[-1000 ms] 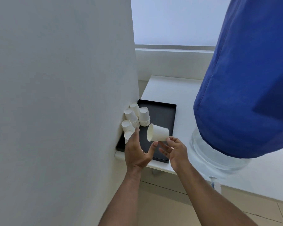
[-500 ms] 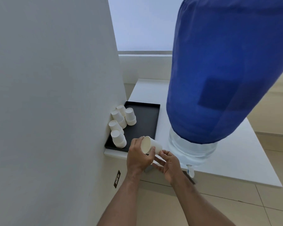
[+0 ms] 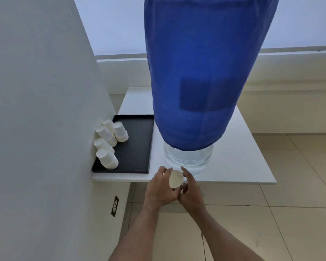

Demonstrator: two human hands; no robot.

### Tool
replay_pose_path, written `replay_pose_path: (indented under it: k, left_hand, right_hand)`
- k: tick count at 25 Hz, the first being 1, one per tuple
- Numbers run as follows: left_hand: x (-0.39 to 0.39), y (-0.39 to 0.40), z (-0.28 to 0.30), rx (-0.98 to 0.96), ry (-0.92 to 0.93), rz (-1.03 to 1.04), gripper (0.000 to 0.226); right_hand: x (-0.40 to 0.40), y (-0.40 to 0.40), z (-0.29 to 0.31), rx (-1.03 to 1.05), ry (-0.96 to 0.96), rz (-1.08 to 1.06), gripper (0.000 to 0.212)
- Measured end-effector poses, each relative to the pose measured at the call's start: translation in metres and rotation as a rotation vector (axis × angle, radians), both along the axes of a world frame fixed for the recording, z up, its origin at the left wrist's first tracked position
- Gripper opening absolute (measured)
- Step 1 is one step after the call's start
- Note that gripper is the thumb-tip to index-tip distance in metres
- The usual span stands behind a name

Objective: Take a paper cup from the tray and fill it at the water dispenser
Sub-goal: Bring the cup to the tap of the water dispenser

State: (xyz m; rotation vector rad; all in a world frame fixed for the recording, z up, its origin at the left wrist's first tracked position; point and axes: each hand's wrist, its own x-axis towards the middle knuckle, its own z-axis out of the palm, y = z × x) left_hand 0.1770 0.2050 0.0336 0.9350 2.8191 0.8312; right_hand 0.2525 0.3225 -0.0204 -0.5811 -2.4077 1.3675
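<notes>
A white paper cup (image 3: 176,178) sits upright between both hands, its open mouth facing me, just in front of the counter's front edge. My left hand (image 3: 161,187) wraps its left side. My right hand (image 3: 191,191) touches its right side, fingers curled around it. The water dispenser (image 3: 198,72) stands behind: a large bottle under a blue cloth cover on a clear base (image 3: 188,157). Its tap is hidden behind my hands. The black tray (image 3: 137,147) lies left of the dispenser with several stacks of upturned paper cups (image 3: 109,144).
A white counter (image 3: 243,157) carries the tray and dispenser. A white wall (image 3: 36,110) closes in on the left, with a power socket (image 3: 115,203) low on it. Beige floor tiles (image 3: 290,213) spread to the right and below.
The cup has travelled from above the tray rightward to the front of the dispenser's base and turned upright. Both hands moved with it, and my view swung right.
</notes>
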Motion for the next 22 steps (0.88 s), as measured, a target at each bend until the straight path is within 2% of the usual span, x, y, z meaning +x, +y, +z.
replay_pose_path:
  k: [4, 10, 12, 18, 22]
  left_hand:
    - [0.012, 0.02, -0.013, -0.049, -0.026, -0.113, 0.084]
    - [0.008, 0.04, -0.038, -0.084, -0.063, -0.051, 0.06]
    - [0.005, 0.048, -0.046, -0.115, -0.072, -0.062, 0.06]
    - [-0.001, 0.072, -0.063, -0.206, -0.091, -0.133, 0.073]
    - [-0.003, 0.08, -0.078, -0.261, -0.073, -0.135, 0.063]
  right_hand:
    - [0.018, 0.019, -0.011, 0.015, -0.057, -0.033, 0.079]
    - [0.052, 0.047, -0.041, 0.028, -0.133, -0.252, 0.072]
    - [0.061, 0.053, -0.051, 0.054, -0.156, -0.301, 0.068]
    - [0.066, 0.063, -0.086, 0.122, -0.482, -0.19, 0.066]
    - [0.042, 0.058, -0.101, 0.111, -0.628, -0.156, 0.064]
